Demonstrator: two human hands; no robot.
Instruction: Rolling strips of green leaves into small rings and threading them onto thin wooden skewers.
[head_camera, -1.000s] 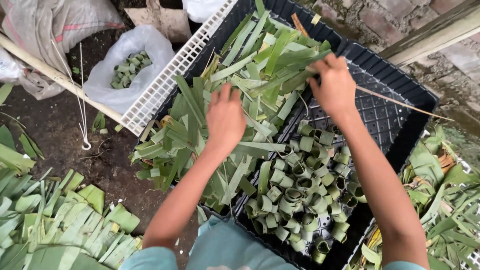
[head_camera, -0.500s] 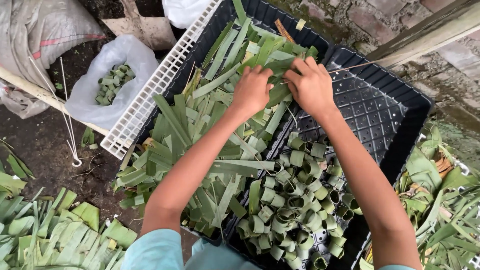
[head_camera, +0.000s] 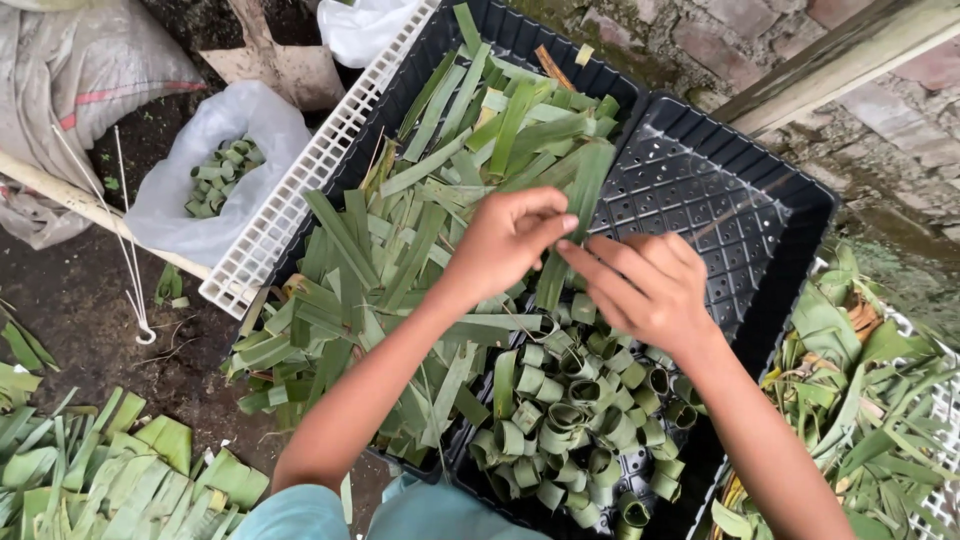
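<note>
Head view: two hands (head_camera: 575, 260) (fingertips meeting) pinch one leaf strip (head_camera: 575, 215).

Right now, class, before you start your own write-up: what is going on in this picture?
A person is working over two black plastic trays with bare hands. The left hand and right hand meet on one long green leaf strip, pinching it above the right tray. That tray holds a cluster of small rolled leaf rings at its near end. The left tray is heaped with loose leaf strips. A white plastic bag with more rings sits on the ground to the left.
</note>
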